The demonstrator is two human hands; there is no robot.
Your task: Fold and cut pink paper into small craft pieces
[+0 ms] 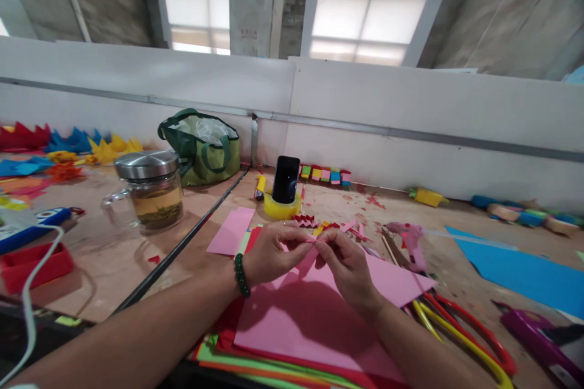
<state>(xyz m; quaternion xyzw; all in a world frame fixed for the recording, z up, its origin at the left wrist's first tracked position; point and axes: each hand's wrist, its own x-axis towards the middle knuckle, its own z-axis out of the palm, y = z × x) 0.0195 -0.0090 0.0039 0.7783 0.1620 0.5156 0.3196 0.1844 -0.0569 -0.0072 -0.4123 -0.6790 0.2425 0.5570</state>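
Observation:
Above a stack of coloured paper, both my hands pinch a small strip of pink paper [306,262] between thumbs and fingers. My left hand [276,252], with a green bead bracelet [241,275] on its wrist, grips it from the left. My right hand [347,264] grips it from the right, the fingertips of both hands nearly touching. The fingers partly hide the strip. Large pink sheets [305,331] lie under the hands. Just beyond are a red zigzag-folded strip [303,220] and yellow folded paper [326,227].
Behind stands a phone [286,179] in a yellow tape roll [281,209]. At right are a pink glue gun [409,244], red and yellow looped handles [479,331], and a blue sheet [524,270]. A glass mug of tea [157,197] and a green bag [212,161] stand left.

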